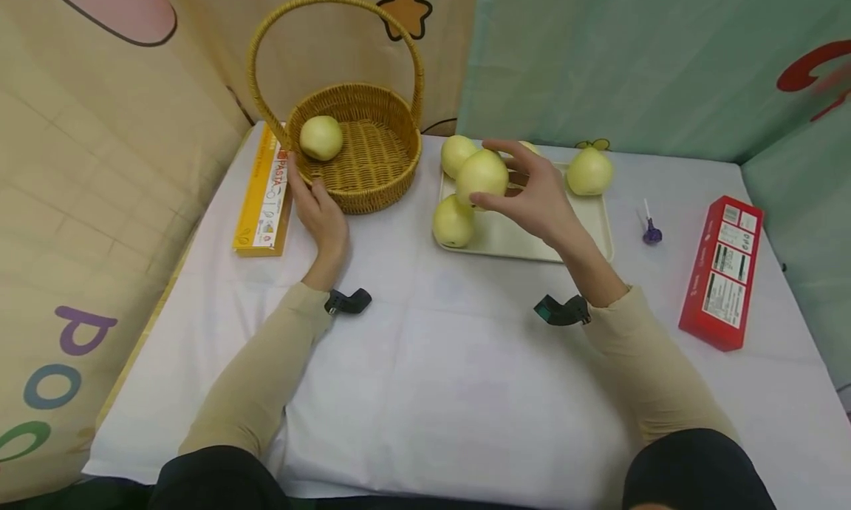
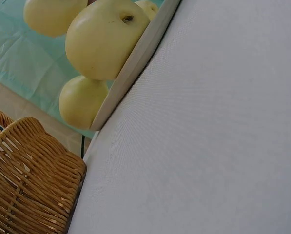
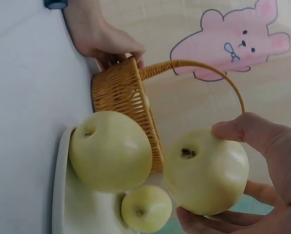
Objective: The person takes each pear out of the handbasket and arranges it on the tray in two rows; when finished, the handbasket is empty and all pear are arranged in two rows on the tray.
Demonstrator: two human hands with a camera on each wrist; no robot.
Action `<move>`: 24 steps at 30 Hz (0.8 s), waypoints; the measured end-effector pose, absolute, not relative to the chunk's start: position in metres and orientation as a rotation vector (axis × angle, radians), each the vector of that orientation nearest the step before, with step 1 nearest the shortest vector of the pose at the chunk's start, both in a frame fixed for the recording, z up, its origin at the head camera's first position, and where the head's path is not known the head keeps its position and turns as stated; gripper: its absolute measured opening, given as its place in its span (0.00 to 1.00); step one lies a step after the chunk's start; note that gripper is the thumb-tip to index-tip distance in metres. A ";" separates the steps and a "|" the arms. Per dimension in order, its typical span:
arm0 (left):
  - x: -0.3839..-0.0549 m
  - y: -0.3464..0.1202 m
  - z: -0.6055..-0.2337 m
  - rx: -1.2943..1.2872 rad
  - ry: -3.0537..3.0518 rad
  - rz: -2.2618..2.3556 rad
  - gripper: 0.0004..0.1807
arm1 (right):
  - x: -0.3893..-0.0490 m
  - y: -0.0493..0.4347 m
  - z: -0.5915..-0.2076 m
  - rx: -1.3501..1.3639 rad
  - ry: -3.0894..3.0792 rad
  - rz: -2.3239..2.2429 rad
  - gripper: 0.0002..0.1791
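My right hand [image 1: 532, 192] holds a pale yellow-green apple [image 1: 482, 179] between thumb and fingers, above the left end of a cream tray [image 1: 518, 245]. Beside the held fruit in the head view are an apple at the back left [image 1: 457, 155] and one at the front left [image 1: 453, 222]. Another apple [image 1: 589, 171] sits at the tray's far right corner; one more is partly hidden behind my hand. My left hand [image 1: 322, 222] grips the near left rim of a wicker basket [image 1: 372, 199] with a tall handle. Inside the basket lies one apple [image 1: 321, 138].
Left of the basket lies a yellow pasta box [image 1: 261, 199], close to my left fingers. A purple-wrapped lollipop [image 1: 651, 233] and a red box [image 1: 722, 273] lie right of the tray. Printed curtains [image 1: 598, 59] hang behind the white-covered table [image 1: 425, 362].
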State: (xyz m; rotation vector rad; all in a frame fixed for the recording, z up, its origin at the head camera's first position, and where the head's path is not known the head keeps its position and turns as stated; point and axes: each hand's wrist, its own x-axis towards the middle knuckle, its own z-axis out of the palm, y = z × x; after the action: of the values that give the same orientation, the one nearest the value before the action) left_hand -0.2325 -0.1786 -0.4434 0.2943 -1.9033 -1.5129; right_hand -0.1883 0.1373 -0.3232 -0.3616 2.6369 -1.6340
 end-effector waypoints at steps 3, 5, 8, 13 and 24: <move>-0.232 -0.179 -0.443 0.293 -1.909 -1.521 0.33 | -0.184 0.148 -0.329 -0.349 2.656 -1.594 0.40; -0.232 -0.179 -0.443 0.291 -1.911 -1.518 0.33 | -0.183 0.155 -0.334 -0.346 2.666 -1.571 0.40; -0.233 -0.179 -0.444 0.293 -1.907 -1.511 0.33 | -0.183 0.163 -0.340 -0.350 2.680 -1.528 0.41; -0.234 -0.178 -0.443 0.310 -1.902 -1.516 0.33 | -0.179 0.177 -0.351 -0.377 2.668 -1.445 0.42; -0.234 -0.180 -0.443 0.314 -1.900 -1.520 0.33 | -0.169 0.203 -0.373 -0.330 2.714 -1.240 0.42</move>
State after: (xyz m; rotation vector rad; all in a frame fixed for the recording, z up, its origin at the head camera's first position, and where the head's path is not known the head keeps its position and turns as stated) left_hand -0.2340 -0.1798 -0.4427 0.3137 -1.8998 -1.5198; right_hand -0.1686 0.2027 -0.3732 -0.3301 2.7136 -1.2402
